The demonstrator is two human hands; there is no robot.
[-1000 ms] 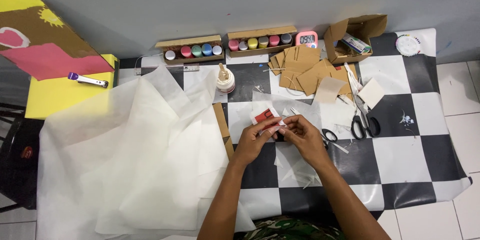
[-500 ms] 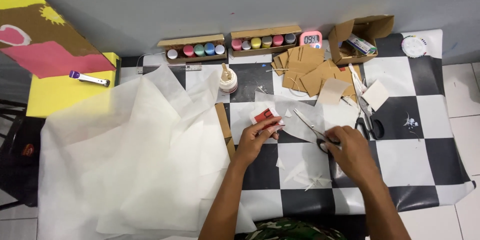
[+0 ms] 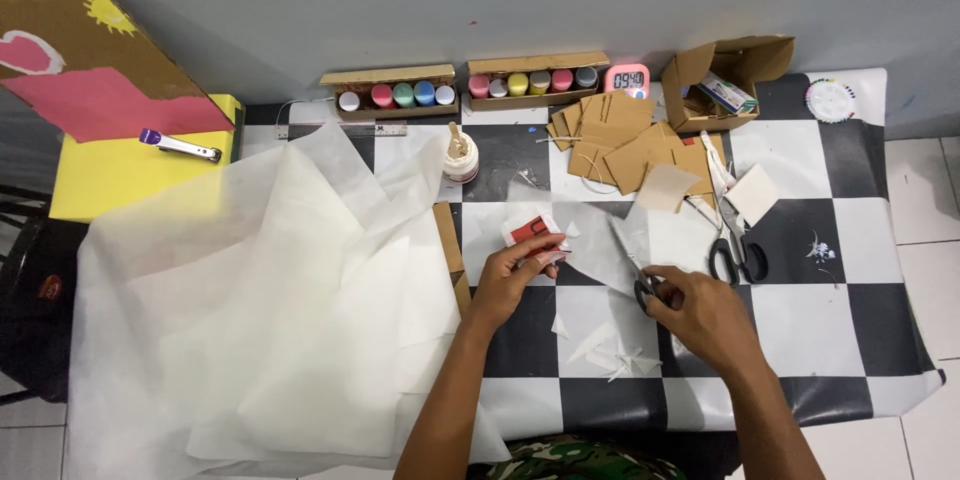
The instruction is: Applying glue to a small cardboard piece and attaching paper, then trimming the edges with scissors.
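1. On the checkered counter [image 3: 860, 240], right in front of the person, the left hand [image 3: 505, 280] pinches a small red and white card [image 3: 530, 232] between thumb and fingers.
2. To the right of it, the right hand [image 3: 700, 315] is closed around the black handles of a pair of scissors [image 3: 640, 275].
3. Both hands are apart, with a bare bit of counter between them.
4. From the right hand, the card lies up and to the left. The scissors' long blades point up and to the left too, toward the thin white paper [image 3: 600, 245] just beside the card.
5. Only the left hand is on the card; the blade tips are near it, but I cannot tell if they touch.
6. A second pair of scissors [image 3: 735, 250] lies further right, untouched.
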